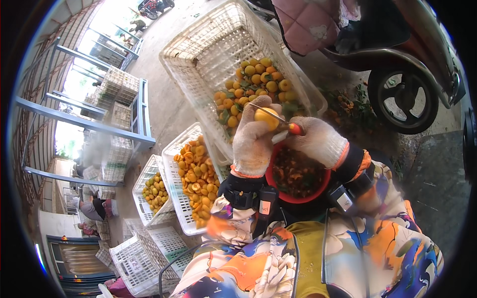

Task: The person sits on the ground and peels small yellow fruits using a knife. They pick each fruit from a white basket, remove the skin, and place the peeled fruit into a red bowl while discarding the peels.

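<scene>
My left hand, in a soiled knit work glove, grips a yellow apricot. In my gloved right hand is a small knife with a red and yellow handle. Its thin blade lies across the upper side of the fruit; how deep it sits cannot be seen. Below both hands stands a red bucket holding dark pits and scraps. Just beyond them, a large white plastic crate leans tilted, with whole apricots and green leaves gathered at its near end.
To the left, one white crate holds halved apricots and another holds whole ones. Several crates stand lower left. A scooter's wheel is at upper right, beside fallen leaves. Blue metal frames and people are farther left.
</scene>
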A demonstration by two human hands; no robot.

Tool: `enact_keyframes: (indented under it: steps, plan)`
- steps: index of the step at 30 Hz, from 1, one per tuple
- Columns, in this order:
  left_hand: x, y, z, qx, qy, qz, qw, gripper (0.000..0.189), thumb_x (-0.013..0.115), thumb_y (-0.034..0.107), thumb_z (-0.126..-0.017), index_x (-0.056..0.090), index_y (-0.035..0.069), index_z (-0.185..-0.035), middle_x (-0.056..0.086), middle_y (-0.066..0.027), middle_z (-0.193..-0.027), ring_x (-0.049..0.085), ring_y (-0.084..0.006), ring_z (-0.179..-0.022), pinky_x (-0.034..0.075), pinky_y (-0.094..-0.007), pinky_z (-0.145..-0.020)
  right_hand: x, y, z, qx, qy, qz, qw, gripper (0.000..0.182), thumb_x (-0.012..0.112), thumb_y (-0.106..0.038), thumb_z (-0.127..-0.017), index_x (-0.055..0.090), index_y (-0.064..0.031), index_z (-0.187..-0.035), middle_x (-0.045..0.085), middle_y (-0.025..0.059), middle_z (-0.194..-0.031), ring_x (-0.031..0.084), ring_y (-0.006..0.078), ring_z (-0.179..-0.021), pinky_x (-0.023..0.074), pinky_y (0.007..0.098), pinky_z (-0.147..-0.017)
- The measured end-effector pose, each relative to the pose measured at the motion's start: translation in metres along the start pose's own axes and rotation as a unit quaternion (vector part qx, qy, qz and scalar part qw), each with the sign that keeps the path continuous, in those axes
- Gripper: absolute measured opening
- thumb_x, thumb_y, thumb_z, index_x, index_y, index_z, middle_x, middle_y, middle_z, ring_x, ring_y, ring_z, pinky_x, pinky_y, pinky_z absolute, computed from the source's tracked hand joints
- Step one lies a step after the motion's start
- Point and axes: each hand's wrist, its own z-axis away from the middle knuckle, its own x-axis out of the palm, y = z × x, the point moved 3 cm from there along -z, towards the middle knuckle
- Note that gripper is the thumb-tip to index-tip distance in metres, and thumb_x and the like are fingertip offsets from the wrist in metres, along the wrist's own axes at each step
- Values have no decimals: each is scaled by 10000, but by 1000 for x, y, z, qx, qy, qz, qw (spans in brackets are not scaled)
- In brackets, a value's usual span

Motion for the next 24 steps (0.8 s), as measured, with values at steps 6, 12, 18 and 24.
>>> enact_keyframes:
  steps: [6, 12, 18, 24]
  plan:
    - [10, -2, 0, 56, -19, -51, 997, 606, 519, 4, -785, 473, 51, -1387, 570, -134, -1257, 566, -255, -1156, 459, -389, -1009, 9, 7, -7, -19, 12, 27, 999, 223, 601, -249, -886, 664, -51, -965, 686, 212, -938, 654, 409, -926, 526, 456, -792]
    - [7, -16, 5, -22, -23, 68, 997, 599, 522, 27, -792, 471, 53, -1388, 595, -174, -1284, 561, -287, -1168, 446, -387, -1008, 12, 8, -9, 15, -5, 52, 999, 162, 627, -193, -902, 647, -45, -965, 675, 178, -871, 652, 356, -833, 518, 398, -787]
    - [10, 4, 0, 3, 6, -298, 955, 605, 531, -77, -746, 514, 17, -1343, 630, -121, -1206, 579, -204, -1131, 469, -276, -927, 11, 8, -12, 18, 18, 130, 991, 207, 583, -213, -882, 680, -71, -996, 697, 199, -936, 663, 395, -930, 530, 473, -795]
    - [3, -14, 4, -28, -34, 15, 999, 588, 514, -48, -786, 503, 24, -1370, 631, -130, -1217, 589, -212, -1120, 470, -286, -939, 13, 5, -9, -9, 37, 96, 995, 134, 597, -155, -879, 650, -70, -967, 671, 201, -907, 640, 407, -854, 517, 446, -750]
